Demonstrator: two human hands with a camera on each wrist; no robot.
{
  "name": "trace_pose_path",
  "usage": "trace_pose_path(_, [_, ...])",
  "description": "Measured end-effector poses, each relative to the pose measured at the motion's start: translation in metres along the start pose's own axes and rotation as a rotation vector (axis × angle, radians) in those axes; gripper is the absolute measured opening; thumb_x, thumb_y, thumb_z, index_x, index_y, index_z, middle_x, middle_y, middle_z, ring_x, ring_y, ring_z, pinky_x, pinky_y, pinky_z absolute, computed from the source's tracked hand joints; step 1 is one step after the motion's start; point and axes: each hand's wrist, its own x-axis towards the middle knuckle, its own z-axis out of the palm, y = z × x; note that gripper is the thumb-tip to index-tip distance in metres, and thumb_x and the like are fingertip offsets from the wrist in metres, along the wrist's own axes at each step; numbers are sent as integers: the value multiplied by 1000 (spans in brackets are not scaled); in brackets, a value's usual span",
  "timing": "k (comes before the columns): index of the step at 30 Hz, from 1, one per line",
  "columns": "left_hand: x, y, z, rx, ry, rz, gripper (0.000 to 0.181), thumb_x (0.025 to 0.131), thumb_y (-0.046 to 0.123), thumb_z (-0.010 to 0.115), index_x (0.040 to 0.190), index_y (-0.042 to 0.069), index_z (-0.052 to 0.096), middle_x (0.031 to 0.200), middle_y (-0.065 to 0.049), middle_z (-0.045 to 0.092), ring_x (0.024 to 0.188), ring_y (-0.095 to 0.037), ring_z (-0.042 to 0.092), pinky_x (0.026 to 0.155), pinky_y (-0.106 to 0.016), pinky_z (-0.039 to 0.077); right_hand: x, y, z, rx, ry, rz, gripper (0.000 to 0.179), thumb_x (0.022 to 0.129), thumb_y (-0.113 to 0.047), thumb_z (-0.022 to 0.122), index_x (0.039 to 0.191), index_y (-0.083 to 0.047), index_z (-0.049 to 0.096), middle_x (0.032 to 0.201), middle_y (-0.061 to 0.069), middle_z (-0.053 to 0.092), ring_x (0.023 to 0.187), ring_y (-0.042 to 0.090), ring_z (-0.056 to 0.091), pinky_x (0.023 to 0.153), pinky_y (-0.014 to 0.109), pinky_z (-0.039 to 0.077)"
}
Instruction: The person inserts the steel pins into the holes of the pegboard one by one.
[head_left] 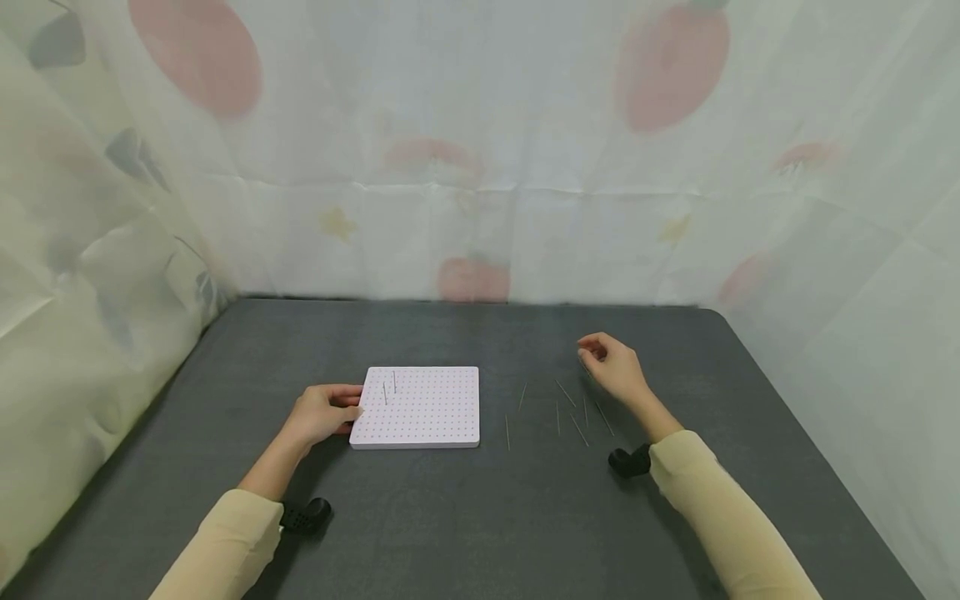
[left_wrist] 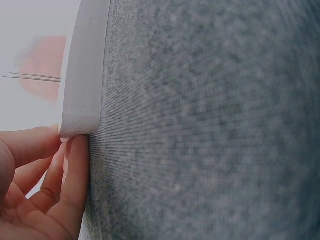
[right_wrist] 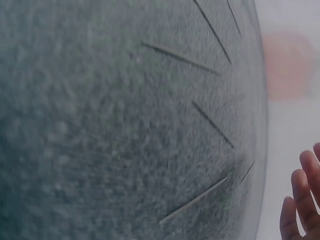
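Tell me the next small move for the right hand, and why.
Probably lower the right hand to one of the loose pins and pinch it, unless its fingertips already hold one, which I cannot tell. Several pins lie on the table near that hand, while two upright pins stand in the white pegboard, whose edge the left hand holds.

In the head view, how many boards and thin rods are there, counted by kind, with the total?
White board: 1
Standing rods on the board: 2
Lying rods, clear of the right hand: 7
Total: 10
Any rod at that hand is too unclear to count.
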Motion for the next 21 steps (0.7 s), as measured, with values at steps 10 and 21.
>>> trace_pose_path(10, [0,1,0,1,-5,-9,45,84,4,63,127,-1,53,110,-19,60,78,-16,65,65,-31,56,2,14,2,-55,-2,90,22,90,-17,57,106,-3,62,92,13,64,80,24,57,65,35,46])
trace_pose_path(21, [-1,3,0,1,4,-9,44,83,3,63,126,-1,54,109,-19,60,79,-16,65,66,-31,56,5,15,1,-86,-89,179,25,91,-19,54,109,-1,60,99,17,64,90,31,59,76,45,48])
